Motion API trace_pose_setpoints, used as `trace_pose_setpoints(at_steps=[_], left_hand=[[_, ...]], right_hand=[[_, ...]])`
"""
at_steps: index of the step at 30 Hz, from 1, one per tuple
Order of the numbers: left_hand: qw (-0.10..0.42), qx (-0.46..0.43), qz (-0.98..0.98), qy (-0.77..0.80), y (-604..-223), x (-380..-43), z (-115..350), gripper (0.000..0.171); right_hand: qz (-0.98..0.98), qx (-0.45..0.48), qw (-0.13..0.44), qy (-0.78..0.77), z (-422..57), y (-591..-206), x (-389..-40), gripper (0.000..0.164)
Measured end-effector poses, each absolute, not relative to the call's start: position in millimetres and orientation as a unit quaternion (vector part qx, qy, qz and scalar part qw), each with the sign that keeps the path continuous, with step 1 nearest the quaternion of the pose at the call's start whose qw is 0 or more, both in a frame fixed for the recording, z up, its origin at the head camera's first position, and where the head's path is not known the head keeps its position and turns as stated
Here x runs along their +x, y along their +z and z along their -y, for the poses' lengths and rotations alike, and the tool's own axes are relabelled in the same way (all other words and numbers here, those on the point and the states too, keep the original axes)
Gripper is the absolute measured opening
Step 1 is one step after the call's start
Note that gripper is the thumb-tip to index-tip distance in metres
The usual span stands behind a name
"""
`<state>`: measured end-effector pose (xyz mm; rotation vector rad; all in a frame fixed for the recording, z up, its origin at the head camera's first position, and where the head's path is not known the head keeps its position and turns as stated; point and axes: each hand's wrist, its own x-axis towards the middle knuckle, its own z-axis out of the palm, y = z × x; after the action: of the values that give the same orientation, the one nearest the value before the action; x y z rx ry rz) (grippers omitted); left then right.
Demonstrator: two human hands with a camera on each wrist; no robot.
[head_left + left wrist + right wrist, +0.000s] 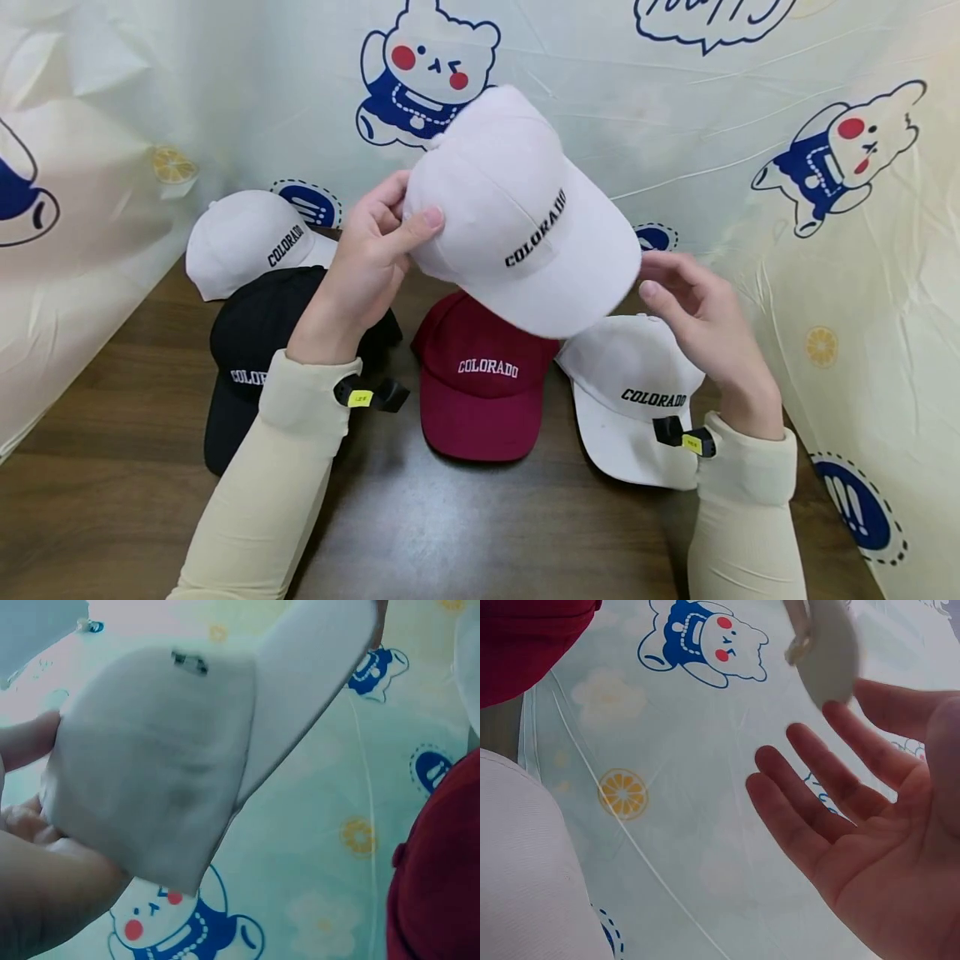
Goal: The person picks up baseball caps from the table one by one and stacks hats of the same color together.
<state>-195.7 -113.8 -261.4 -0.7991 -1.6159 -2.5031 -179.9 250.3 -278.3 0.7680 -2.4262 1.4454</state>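
Observation:
A white baseball cap (502, 192) with black COLORADO lettering is held up above the table, its brim slanting down to the right. My left hand (367, 258) pinches the cap's back edge, thumb on the outside. In the left wrist view the cap (150, 765) shows its crown side-on, and part of the left hand (52, 892) is visible. Beside the brim tip is my right hand (701, 317), its fingers loosely extended. The right wrist view has the brim edge (832, 660) at the right hand's (885, 825) thumb and index fingertips; whether they touch it I cannot tell.
On the brown wooden table (480, 533) are a maroon cap (483, 375), a white cap (633, 400) to its right, a black cap (255, 333) at left, and another white cap (243, 242) behind that. A patterned pale curtain (712, 125) encloses the back and sides.

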Motion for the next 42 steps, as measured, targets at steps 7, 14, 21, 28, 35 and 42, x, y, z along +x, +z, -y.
trace_pose_setpoints(at_steps=[7, 14, 21, 28, 35, 42], left_hand=[[-0.069, -0.288, 0.540, -0.788, -270, -202, 113, 0.045], [-0.140, -0.315, 0.605, -0.718, -276, -203, 106, 0.046], [-0.214, -0.337, 0.626, -0.670, -285, -203, 89, 0.042], [-0.252, -0.338, 0.632, -0.650, -294, -202, 76, 0.037], [-0.264, -0.327, 0.650, -0.633, -300, -204, 73, 0.034], [-0.255, -0.328, 0.662, -0.624, -305, -205, 65, 0.038]], right_hand=[[0.824, 0.230, 0.130, 0.502, -256, -274, -177, 0.032], [0.826, 0.255, 0.113, 0.490, -253, -272, -177, 0.037], [0.797, 0.312, 0.029, 0.516, -247, -276, -178, 0.054], [0.827, 0.317, -0.026, 0.464, -249, -277, -175, 0.041], [0.809, 0.331, -0.064, 0.481, -251, -280, -174, 0.030], [0.785, 0.335, -0.079, 0.516, -264, -278, -175, 0.028]])
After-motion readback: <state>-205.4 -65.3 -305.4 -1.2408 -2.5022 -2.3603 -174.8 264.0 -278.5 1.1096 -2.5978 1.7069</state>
